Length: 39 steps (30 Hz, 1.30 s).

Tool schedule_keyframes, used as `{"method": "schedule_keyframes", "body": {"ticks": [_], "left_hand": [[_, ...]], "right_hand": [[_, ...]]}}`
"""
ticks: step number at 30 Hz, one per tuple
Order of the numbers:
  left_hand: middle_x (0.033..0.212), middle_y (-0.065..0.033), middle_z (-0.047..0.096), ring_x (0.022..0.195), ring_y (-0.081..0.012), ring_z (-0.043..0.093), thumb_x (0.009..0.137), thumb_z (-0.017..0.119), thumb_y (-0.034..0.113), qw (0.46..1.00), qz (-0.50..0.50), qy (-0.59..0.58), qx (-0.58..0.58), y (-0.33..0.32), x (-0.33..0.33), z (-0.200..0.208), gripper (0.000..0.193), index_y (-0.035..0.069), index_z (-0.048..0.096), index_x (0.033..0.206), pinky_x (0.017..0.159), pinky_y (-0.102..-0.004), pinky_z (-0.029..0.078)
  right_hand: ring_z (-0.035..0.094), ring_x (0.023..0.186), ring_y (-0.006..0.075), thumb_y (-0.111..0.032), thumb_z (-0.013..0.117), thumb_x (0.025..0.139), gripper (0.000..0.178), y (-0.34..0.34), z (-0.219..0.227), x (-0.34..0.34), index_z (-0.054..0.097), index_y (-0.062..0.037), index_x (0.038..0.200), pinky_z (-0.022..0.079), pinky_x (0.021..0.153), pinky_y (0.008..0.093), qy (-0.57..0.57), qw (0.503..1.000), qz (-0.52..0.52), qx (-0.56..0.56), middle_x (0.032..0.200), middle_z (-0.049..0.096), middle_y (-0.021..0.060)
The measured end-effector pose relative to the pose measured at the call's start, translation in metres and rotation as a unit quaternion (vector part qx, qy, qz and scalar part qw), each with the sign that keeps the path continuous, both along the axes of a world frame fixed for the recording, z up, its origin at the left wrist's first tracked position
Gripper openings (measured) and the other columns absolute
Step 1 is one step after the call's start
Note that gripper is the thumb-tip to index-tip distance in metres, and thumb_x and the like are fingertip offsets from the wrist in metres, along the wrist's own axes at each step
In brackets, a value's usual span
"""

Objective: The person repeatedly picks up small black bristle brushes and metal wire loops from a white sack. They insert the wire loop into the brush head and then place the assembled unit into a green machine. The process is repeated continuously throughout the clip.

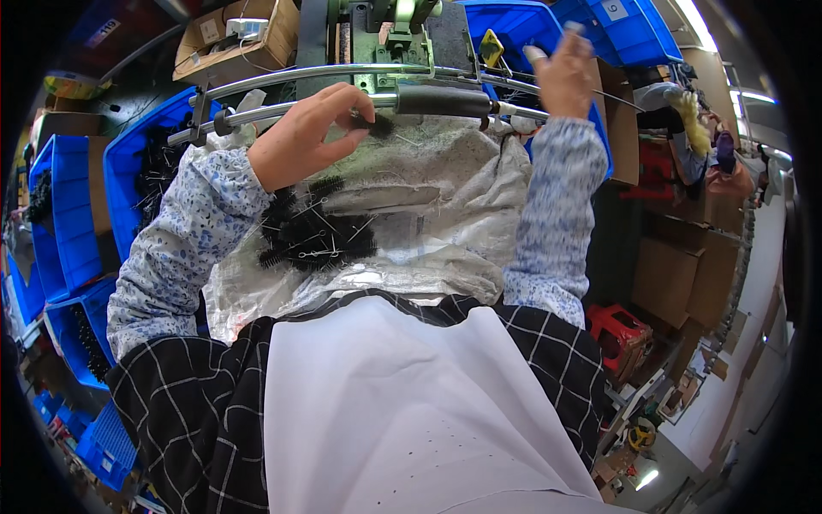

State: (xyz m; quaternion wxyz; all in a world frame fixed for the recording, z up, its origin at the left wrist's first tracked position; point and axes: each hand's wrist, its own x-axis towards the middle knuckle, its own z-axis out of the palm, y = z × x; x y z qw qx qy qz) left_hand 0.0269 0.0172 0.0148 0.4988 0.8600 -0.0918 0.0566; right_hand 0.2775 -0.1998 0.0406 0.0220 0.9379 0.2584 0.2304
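Observation:
My left hand is closed in a pinch at the metal rail, with a small black bristle brush at its fingertips. Below it, a pile of black twisted-wire brushes, some with wire loops, lies on a whitish plastic sheet over my lap. My right hand is raised at the far right, over a blue bin. Motion blurs its fingers, and pale coverings show on the thumb and a fingertip. Whether it holds anything, I cannot make out.
A metal rail with a dark padded roller crosses in front of a green machine. Blue bins with black parts stand at left. A cardboard box sits far left; a red stool is at right.

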Motion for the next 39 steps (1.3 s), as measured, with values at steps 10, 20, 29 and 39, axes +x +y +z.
{"method": "schedule_keyframes", "body": {"ticks": [10, 20, 29, 39], "left_hand": [[0.098, -0.0098, 0.052, 0.080, -0.0183, 0.059, 0.077, 0.061, 0.001, 0.987, 0.155, -0.041, -0.030, -0.011, -0.019, -0.003, 0.033, 0.002, 0.045, 0.106, 0.072, -0.0298, 0.048], [0.106, -0.0146, 0.054, 0.103, -0.0315, 0.051, 0.076, 0.063, 0.014, 0.886, 0.014, 0.234, 0.400, 0.037, -0.040, -0.073, 0.040, 0.008, 0.045, 0.111, 0.089, -0.0421, 0.038], [0.107, -0.0193, 0.056, 0.105, -0.0353, 0.052, 0.080, 0.059, 0.014, 0.900, -0.002, 0.251, 0.356, 0.040, -0.036, -0.075, 0.036, 0.004, 0.044, 0.111, 0.094, -0.0426, 0.036], [0.083, -0.0159, 0.056, 0.081, -0.0307, 0.055, 0.077, 0.056, 0.006, 0.957, 0.058, 0.232, 0.162, 0.038, -0.034, -0.053, 0.025, 0.000, 0.048, 0.100, 0.074, -0.0366, 0.043]], "right_hand": [[0.062, 0.074, 0.0245, -0.019, 0.053, 0.087, 0.030, 0.052, -0.023, -0.131, 0.056, -0.0062, 0.113, 0.049, 0.069, 0.0368, 0.441, 0.825, 0.314, 0.160, 0.085, 0.063, 0.0152], [0.062, 0.077, 0.0270, -0.017, 0.057, 0.079, 0.022, 0.071, -0.074, -0.022, 0.065, -0.0153, 0.099, 0.049, 0.068, 0.0388, 0.068, 0.977, 0.183, 0.089, 0.081, 0.064, 0.0082], [0.063, 0.079, 0.0246, -0.015, 0.055, 0.080, 0.021, 0.078, -0.080, -0.010, 0.066, -0.0154, 0.098, 0.050, 0.069, 0.0372, 0.076, 0.979, 0.174, 0.071, 0.079, 0.064, 0.0082], [0.061, 0.078, 0.0254, -0.016, 0.057, 0.078, 0.024, 0.077, -0.096, 0.007, 0.066, -0.0185, 0.101, 0.048, 0.072, 0.0379, 0.090, 0.961, 0.232, 0.116, 0.082, 0.064, 0.0074]]}}
